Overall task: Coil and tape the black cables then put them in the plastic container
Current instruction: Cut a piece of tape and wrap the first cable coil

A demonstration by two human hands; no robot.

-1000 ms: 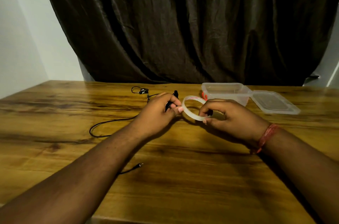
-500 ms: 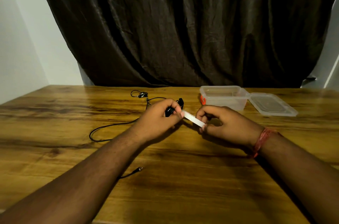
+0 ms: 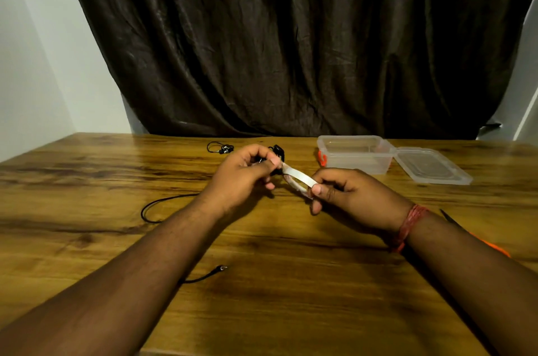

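Observation:
My left hand (image 3: pixel 244 173) pinches a small bundle of black cable (image 3: pixel 278 151) above the wooden table (image 3: pixel 291 297), together with the free end of the tape. My right hand (image 3: pixel 346 195) grips a roll of clear tape (image 3: pixel 300 181) just to the right of it, tilted nearly edge-on. A loose black cable (image 3: pixel 157 207) curves over the table to the left, and its jack end (image 3: pixel 222 268) lies near my left forearm. The clear plastic container (image 3: pixel 353 153) stands open at the back right.
The container's lid (image 3: pixel 431 165) lies flat just right of it. A small black earpiece with a loop (image 3: pixel 221 148) rests at the back. An orange-handled tool (image 3: pixel 480 242) peeks out behind my right forearm. A dark curtain hangs behind the table.
The tape roll has turned from facing me as a ring to nearly edge-on. Both hands have stayed close together, and my right hand has shifted slightly right and lower.

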